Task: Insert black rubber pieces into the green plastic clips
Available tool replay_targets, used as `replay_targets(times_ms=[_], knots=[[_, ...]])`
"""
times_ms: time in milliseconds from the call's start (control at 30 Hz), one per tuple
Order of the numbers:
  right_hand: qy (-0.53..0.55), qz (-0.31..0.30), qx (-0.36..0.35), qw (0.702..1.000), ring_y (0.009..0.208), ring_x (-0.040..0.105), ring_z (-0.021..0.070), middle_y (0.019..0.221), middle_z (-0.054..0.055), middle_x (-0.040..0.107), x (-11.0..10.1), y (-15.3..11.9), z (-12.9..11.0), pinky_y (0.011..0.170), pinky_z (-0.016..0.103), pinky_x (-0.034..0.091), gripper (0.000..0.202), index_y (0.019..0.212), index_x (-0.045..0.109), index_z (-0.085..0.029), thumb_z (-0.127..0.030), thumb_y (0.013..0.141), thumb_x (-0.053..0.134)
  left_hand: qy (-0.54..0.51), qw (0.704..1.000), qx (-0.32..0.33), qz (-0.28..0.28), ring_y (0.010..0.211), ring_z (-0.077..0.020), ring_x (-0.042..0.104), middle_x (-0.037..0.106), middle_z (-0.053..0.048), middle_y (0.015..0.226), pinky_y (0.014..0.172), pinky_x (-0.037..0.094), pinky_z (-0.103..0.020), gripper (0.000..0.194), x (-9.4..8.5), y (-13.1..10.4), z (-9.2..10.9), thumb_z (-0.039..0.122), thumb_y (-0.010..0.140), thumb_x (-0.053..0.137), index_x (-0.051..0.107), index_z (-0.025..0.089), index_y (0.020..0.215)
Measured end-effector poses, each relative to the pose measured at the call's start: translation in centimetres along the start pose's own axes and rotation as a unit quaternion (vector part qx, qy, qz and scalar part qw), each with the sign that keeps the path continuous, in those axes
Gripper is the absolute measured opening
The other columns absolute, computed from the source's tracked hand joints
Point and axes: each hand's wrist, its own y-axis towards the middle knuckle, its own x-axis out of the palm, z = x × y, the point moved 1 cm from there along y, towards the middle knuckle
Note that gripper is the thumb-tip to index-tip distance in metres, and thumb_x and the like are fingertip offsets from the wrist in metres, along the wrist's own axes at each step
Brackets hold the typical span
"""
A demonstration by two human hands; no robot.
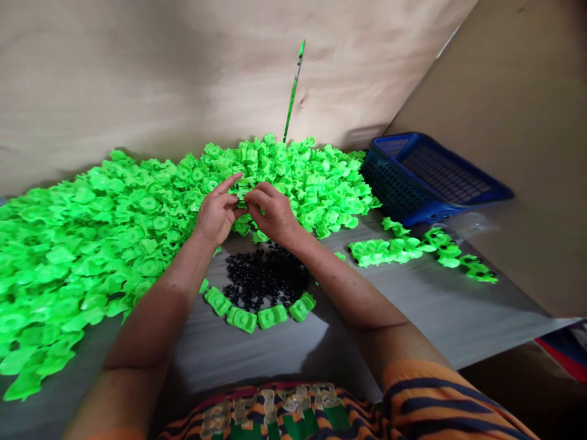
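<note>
My left hand point(217, 211) and my right hand point(273, 214) meet in front of the big pile of bright green plastic pieces point(151, 208). Between their fingertips is a small green piece with a black part across it point(243, 185); both hands grip it. Below them on the table lies a heap of small black parts point(266, 275). Several green car-shaped pieces point(241, 319) form an arc along the near side of that heap.
A blue plastic basket point(413, 177) stands at the right against the wooden panel. Green pieces, some with black parts, lie in a row point(389, 249) before it. A thin green strip point(293, 91) rises behind the pile. The grey table point(440, 318) ends at the lower right.
</note>
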Motion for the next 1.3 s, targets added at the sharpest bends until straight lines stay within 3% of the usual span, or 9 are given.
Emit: replay_targets(times_ms=[133,300,467,667,967,1300], knots=[[0.011,0.016,-0.011,1.0,0.089,0.059,0.0185,0.1,0.007,0.062,-0.2,0.0,-0.1,0.08,0.031,0.049,0.025,0.097,0.068,-0.021,-0.019,0.106,0.045,-0.009,1.0,-0.008,-0.003,0.059,-0.0108,0.048,0.054,0.003,0.066,0.06,0.054,-0.021,0.057,-0.1,0.2,0.2,0.007,0.062,0.061,0.077,0.016,0.115],[0.027,0.036,-0.045,0.998,0.09,0.06,0.0172,0.1,0.007,0.063,0.0,-0.1,0.3,0.079,0.029,0.048,0.022,0.098,0.067,-0.021,-0.017,0.106,0.047,-0.02,1.0,-0.017,-0.002,0.054,-0.0092,0.046,0.049,0.006,0.06,0.057,0.052,-0.019,0.058,-0.3,0.4,0.4,0.007,0.062,0.06,0.077,0.015,0.117],[0.023,0.067,-0.088,0.994,0.086,0.059,0.0159,0.097,0.005,0.062,0.3,-0.1,0.6,0.076,0.027,0.047,0.02,0.099,0.067,-0.02,-0.016,0.106,0.048,-0.001,0.999,-0.003,-0.053,0.056,-0.0089,0.049,0.047,0.008,0.057,0.059,0.053,-0.018,0.069,-0.9,0.8,0.3,0.007,0.064,0.062,0.074,0.016,0.131],[0.03,0.075,-0.077,0.994,0.086,0.06,0.0152,0.097,0.005,0.063,-0.2,0.0,0.3,0.076,0.027,0.047,0.018,0.099,0.066,-0.02,-0.015,0.105,0.05,-0.003,0.996,0.005,-0.087,0.063,-0.0099,0.057,0.057,0.006,0.063,0.064,0.056,-0.02,0.067,-1.2,0.7,0.7,0.005,0.064,0.069,0.076,0.017,0.129],[0.03,0.096,-0.09,0.991,0.089,0.061,0.0159,0.099,0.005,0.064,-0.5,0.0,-0.1,0.078,0.028,0.049,0.018,0.1,0.067,-0.02,-0.016,0.106,0.05,-0.015,0.993,0.019,-0.114,0.059,-0.0091,0.051,0.047,0.007,0.059,0.065,0.057,-0.02,0.066,-1.6,0.7,1.0,0.005,0.066,0.066,0.076,0.016,0.13],[0.034,0.084,-0.054,0.994,0.087,0.06,0.0163,0.096,0.005,0.063,-0.4,0.0,-0.2,0.079,0.028,0.049,0.018,0.097,0.066,-0.02,-0.016,0.104,0.05,0.019,0.992,0.034,-0.122,0.06,-0.0081,0.052,0.043,0.01,0.059,0.067,0.059,-0.021,0.06,-1.6,0.4,1.0,0.008,0.067,0.081,0.079,0.022,0.125]])
